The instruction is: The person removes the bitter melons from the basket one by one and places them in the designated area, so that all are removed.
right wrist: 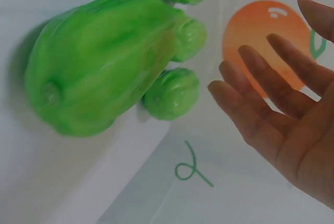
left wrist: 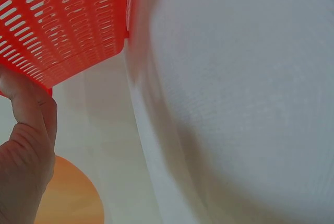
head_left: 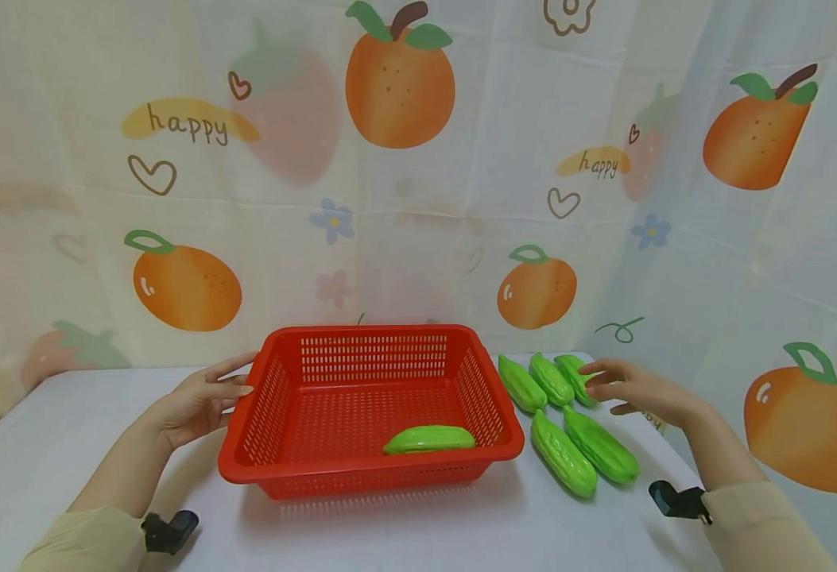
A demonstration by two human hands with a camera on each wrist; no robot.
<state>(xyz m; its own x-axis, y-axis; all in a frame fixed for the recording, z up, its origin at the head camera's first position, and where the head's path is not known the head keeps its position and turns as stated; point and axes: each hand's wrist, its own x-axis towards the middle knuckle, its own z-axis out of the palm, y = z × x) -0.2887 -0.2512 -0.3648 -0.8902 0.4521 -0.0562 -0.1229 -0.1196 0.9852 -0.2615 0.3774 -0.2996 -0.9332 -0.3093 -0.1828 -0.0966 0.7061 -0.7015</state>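
A red perforated plastic basket (head_left: 375, 397) stands on the table, with one green ridged gourd (head_left: 428, 439) lying inside near the front wall. At its left rim, my left hand (head_left: 199, 401) holds the edge; in the left wrist view, the fingers (left wrist: 31, 98) meet the basket's rim, their tips partly hidden. My right hand (head_left: 643, 389) hovers by the far-right gourd (head_left: 574, 377), partly covering it in the head view. In the right wrist view the right hand (right wrist: 292, 119) has spread, loosely bent fingers and an empty palm, apart from the gourds.
Several similar gourds lie right of the basket: a back row including one gourd (head_left: 521, 384), and two nearer ones, a left gourd (head_left: 563, 457) and a right gourd (head_left: 602, 446). A white-covered table (head_left: 404, 540) meets a fruit-printed curtain (head_left: 418, 230) behind.
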